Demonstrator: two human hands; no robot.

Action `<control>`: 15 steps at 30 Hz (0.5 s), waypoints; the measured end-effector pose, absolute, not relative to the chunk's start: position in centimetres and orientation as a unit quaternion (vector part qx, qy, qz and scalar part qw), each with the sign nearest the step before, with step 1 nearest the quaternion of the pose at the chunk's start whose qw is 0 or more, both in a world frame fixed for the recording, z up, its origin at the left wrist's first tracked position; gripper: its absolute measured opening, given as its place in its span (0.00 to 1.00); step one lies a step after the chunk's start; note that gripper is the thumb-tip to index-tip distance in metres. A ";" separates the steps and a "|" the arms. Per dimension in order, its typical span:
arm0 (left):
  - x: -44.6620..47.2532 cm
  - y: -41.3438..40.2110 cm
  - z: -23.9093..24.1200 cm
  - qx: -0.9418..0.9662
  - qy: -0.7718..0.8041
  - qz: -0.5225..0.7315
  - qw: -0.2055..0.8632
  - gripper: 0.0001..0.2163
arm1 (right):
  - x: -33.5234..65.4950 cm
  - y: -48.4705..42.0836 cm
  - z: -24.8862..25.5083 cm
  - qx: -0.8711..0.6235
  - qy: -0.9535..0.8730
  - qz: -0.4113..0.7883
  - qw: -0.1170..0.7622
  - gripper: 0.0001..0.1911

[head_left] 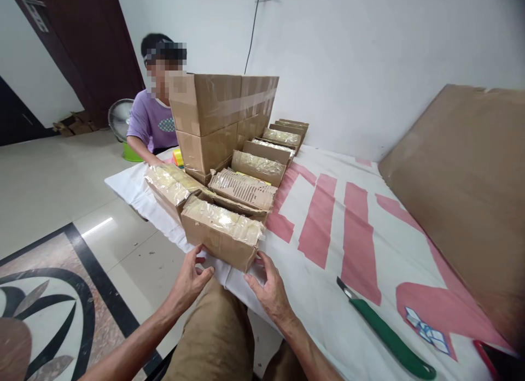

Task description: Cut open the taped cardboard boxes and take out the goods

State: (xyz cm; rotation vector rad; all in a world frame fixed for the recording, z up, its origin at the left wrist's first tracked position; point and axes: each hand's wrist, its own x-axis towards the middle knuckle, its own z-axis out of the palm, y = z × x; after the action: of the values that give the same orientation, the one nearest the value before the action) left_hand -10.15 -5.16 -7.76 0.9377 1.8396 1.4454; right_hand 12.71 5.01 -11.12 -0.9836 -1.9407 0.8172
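Note:
A small open cardboard box (217, 240) filled with clear-wrapped yellowish packets sits at the near edge of a white and red printed sheet (328, 244). My left hand (189, 277) curls against its near left side, fingers bent on the cardboard. On the near right corner rests my right hand (268, 291), with fingers spread. Both hands hold the box between them. Behind it lie several similar open boxes (258, 168) in rows.
A green-handled knife (388, 337) lies on the sheet to my right. Two stacked sealed cartons (221, 121) stand behind the rows. A person in a purple shirt (151, 121) sits at the far end. A large cardboard sheet (463, 179) leans at right. Tiled floor lies to the left.

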 end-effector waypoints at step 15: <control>-6.1 -1.1 -6.6 0.324 0.641 0.597 0.358 0.45 | 12.9 4.8 -11.2 -0.380 -0.784 0.312 0.379 0.38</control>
State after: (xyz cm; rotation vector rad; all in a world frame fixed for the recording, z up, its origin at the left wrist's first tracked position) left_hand -6.11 -1.06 -6.63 0.8358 1.6531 1.5404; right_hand 12.85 4.81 -11.25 -0.9713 -2.0033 0.7961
